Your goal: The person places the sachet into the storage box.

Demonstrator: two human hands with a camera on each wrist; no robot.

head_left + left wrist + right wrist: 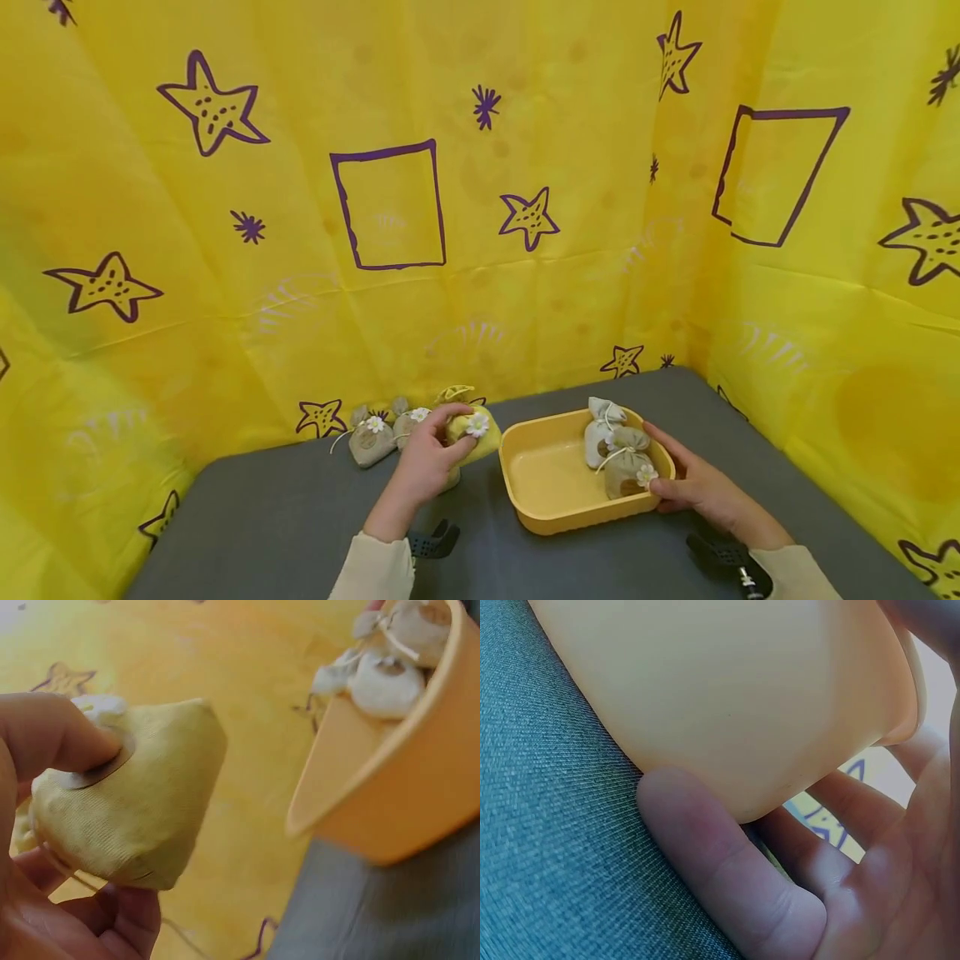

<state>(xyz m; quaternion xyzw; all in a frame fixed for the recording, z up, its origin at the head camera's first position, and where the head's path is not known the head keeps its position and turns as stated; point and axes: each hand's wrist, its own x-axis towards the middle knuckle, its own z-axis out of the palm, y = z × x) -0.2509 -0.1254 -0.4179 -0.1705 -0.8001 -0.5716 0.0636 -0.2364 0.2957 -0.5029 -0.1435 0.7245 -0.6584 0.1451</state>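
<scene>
My left hand point(426, 463) pinches a small yellow cloth pouch point(489, 443) between thumb and fingers, held up just left of the tray. A white flower and a cord decorate this pouch; the left wrist view shows my thumb point(71, 739) pressing a round tag on it. My right hand point(697, 485) grips the right end of a yellow-orange plastic tray point(547, 479), the thumb along its wall in the right wrist view. Inside the tray's right side stand a whitish pouch point(597, 437) and a beige pouch point(624, 473), both tied at the neck.
Left of the tray, a beige pouch point(371, 448) with a white flower sits on the grey table point(285, 517), beside another pouch point(405, 423) partly behind my left hand. A yellow curtain point(300, 192) with star drawings hangs behind and to the sides.
</scene>
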